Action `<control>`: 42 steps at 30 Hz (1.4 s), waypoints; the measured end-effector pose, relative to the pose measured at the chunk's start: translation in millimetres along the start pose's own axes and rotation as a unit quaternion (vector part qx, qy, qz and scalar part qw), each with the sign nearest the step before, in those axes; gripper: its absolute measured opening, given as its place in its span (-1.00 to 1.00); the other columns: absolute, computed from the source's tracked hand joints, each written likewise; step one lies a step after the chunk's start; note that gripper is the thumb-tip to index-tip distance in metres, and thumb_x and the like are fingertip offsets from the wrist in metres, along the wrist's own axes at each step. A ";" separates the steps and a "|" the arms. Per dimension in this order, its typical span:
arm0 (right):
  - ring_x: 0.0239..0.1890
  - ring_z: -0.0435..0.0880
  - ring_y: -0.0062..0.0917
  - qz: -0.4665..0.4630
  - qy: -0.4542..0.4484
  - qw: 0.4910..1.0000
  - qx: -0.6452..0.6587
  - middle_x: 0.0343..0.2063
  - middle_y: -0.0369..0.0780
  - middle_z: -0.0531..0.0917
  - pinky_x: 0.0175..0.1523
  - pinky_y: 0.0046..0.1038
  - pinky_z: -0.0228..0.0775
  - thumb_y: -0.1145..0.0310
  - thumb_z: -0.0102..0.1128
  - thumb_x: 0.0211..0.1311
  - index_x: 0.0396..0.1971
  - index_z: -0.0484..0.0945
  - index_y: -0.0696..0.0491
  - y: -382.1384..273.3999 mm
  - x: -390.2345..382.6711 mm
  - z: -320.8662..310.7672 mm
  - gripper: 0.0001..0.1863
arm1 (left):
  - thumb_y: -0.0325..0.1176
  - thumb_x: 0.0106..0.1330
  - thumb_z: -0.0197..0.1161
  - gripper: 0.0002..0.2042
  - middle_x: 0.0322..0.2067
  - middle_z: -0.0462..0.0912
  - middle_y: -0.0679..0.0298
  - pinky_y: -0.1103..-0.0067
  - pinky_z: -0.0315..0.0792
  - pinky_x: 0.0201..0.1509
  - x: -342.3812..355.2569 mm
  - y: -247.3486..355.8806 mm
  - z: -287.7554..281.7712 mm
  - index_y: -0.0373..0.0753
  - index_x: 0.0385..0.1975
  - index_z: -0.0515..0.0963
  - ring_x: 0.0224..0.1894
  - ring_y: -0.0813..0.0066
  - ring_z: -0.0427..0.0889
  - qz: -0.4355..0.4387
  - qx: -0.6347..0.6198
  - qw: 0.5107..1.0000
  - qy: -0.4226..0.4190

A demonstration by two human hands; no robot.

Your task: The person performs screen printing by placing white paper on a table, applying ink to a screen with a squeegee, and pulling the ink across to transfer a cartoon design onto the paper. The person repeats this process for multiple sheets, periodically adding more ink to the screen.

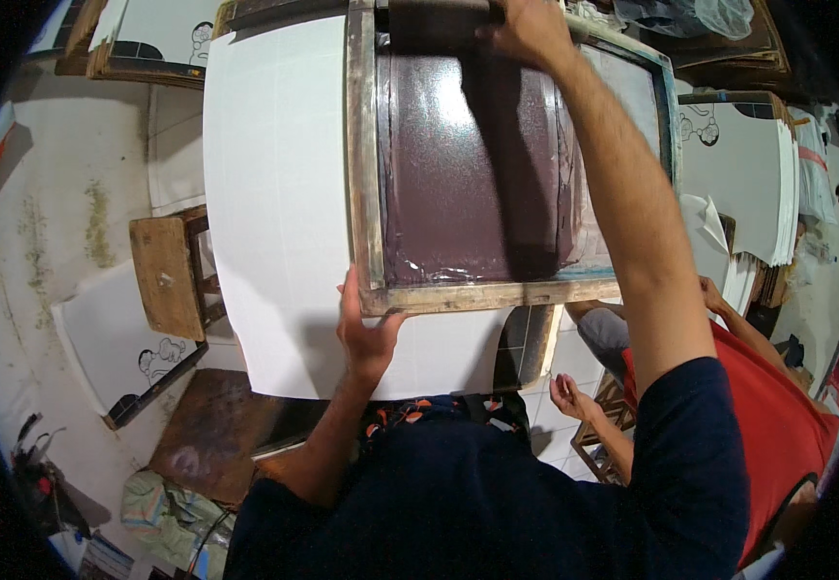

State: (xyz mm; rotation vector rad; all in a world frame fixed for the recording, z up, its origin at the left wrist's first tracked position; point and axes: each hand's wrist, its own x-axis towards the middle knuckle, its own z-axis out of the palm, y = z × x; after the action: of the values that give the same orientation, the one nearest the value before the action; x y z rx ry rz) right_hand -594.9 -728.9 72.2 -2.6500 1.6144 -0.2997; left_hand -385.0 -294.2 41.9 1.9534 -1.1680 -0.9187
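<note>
A wooden-framed printing screen [368,174] with a glossy dark maroon coated middle [448,164] lies over a large white sheet [274,174]. My left hand [366,333] grips the screen frame's lower-left corner, thumb and fingers on its edge. My right hand [526,34] reaches across the screen to its top and is closed on a dark squeegee-like bar [429,21], whose far end is cut off by the picture. My right arm covers part of the screen's right side.
Stacked printed white boards stand left [153,34] and right [729,184]; another [100,329] is low left. A wooden stool-like block [163,275] sits left. A co-worker in red [748,406] crouches at lower right, a hand [574,401] below the screen. A plastic bag [680,17] lies top right.
</note>
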 end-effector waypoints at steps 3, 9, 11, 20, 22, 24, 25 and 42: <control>-0.14 0.75 -0.08 0.011 -0.041 0.996 0.077 -0.27 -0.02 0.76 -0.05 -0.10 0.57 0.05 0.50 0.05 -0.07 0.69 0.01 21.0 26.5 8.1 -0.51 | -0.58 -0.06 0.64 0.06 0.21 0.57 -0.10 0.04 0.02 0.60 0.9 -4.6 1.3 -0.32 0.49 0.11 0.25 0.06 0.61 0.038 -0.015 0.999 0.005; 0.00 0.58 -0.28 0.020 0.044 0.997 0.054 -0.20 -0.30 0.66 0.06 -0.16 0.33 0.46 0.49 -0.09 -0.03 0.65 -0.15 -43.8 -98.4 0.3 -0.49 | -0.56 -0.08 0.66 0.08 0.24 0.54 -0.07 0.08 0.10 0.59 0.4 -4.3 0.3 -0.29 0.49 0.10 0.30 0.03 0.56 0.027 0.006 1.000 0.001; -0.03 0.59 -0.30 0.027 0.018 0.999 0.041 -0.20 -0.31 0.67 0.07 -0.16 0.34 0.42 0.50 -0.07 -0.02 0.66 -0.15 -45.6 -110.0 -6.1 -0.50 | -0.56 -0.08 0.66 0.08 0.24 0.54 -0.06 0.12 0.12 0.58 -0.2 -0.4 -1.7 -0.29 0.50 0.10 0.31 0.03 0.55 0.022 0.016 1.000 0.001; 0.01 0.65 -0.32 0.026 0.135 0.991 0.001 -0.12 -0.32 0.72 0.09 -0.15 0.38 0.33 0.48 0.04 0.02 0.69 -0.19 -9.3 -19.5 18.3 -0.54 | -0.55 -0.08 0.65 0.00 0.19 0.58 -0.14 0.16 0.14 0.58 3.9 10.5 -2.3 -0.42 0.44 0.21 0.30 0.00 0.55 -0.021 0.019 1.000 0.009; -0.06 0.66 -0.28 0.013 0.130 0.991 0.005 -0.17 -0.30 0.72 0.03 -0.16 0.39 0.27 0.46 0.10 -0.02 0.70 -0.14 -15.7 -39.1 16.3 -0.62 | -0.54 -0.09 0.65 -0.02 0.18 0.59 -0.16 0.14 0.16 0.57 4.5 8.0 -0.3 -0.44 0.42 0.24 0.29 -0.01 0.57 -0.007 0.023 1.000 0.020; -0.11 0.66 -0.22 0.003 0.098 0.995 0.005 -0.21 -0.26 0.71 -0.01 -0.15 0.42 0.25 0.47 0.12 -0.07 0.71 -0.10 -26.8 -76.0 6.5 -0.66 | -0.54 -0.10 0.66 -0.02 0.17 0.60 -0.17 0.13 0.18 0.55 5.3 4.7 0.8 -0.45 0.41 0.26 0.27 -0.04 0.59 0.018 0.017 0.999 0.030; -0.15 0.65 -0.20 0.003 0.072 0.997 0.029 -0.24 -0.22 0.69 -0.06 -0.14 0.41 0.32 0.46 0.11 -0.09 0.71 -0.10 -36.6 -98.8 -1.3 -0.68 | -0.57 -0.07 0.63 -0.02 0.17 0.61 -0.14 0.23 0.33 0.43 5.4 3.4 0.8 -0.44 0.44 0.21 0.22 0.05 0.63 0.042 0.027 0.998 0.029; -0.15 0.57 -0.31 0.059 -0.085 0.987 0.122 -0.28 -0.30 0.65 0.01 -0.22 0.26 0.43 0.45 0.04 -0.10 0.65 -0.04 -121.9 -267.0 -90.6 -0.64 | -0.62 0.05 0.55 -0.03 0.22 0.57 -0.09 0.37 0.47 0.35 6.6 -0.4 -1.3 -0.34 0.51 0.12 0.23 0.16 0.60 0.045 -0.022 0.999 -0.004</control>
State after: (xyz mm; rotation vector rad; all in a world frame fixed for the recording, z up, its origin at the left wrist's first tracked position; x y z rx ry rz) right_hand -622.7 -429.5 135.5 -2.3224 1.5637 -0.2431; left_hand -381.5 -299.9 40.8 1.8484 -1.2198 -0.8995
